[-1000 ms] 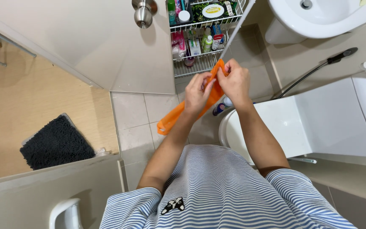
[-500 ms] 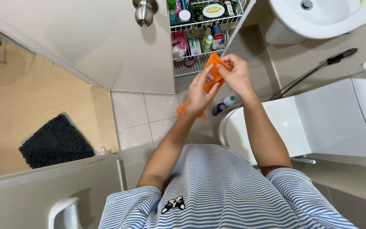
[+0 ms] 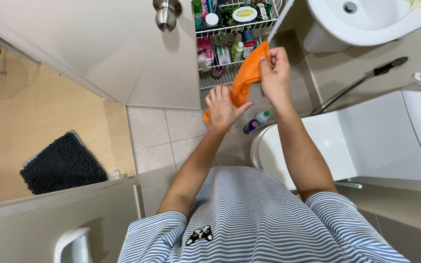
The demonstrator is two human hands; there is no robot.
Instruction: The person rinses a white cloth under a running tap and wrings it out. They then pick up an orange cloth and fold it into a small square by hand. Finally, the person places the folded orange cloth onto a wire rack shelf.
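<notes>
An orange rubber glove [image 3: 245,78] hangs in front of me over the tiled bathroom floor. My right hand [image 3: 275,73] pinches its upper end up near the wire rack. My left hand [image 3: 221,108] is lower, fingers spread, at the glove's lower end; it looks partly slipped into the opening, though I cannot tell how far. Both forearms reach out from my striped shirt.
A white toilet [image 3: 347,141] sits on the right, two small bottles [image 3: 255,122] on the floor beside it. Ahead stand a wire rack [image 3: 230,34] of toiletries, a white sink [image 3: 366,24] and a door with a metal knob [image 3: 165,13]. A dark mat [image 3: 62,165] lies left.
The glove went from stretched out diagonally to hanging upright. My right hand lifted its top end; my left hand dropped to its lower end with fingers spread.
</notes>
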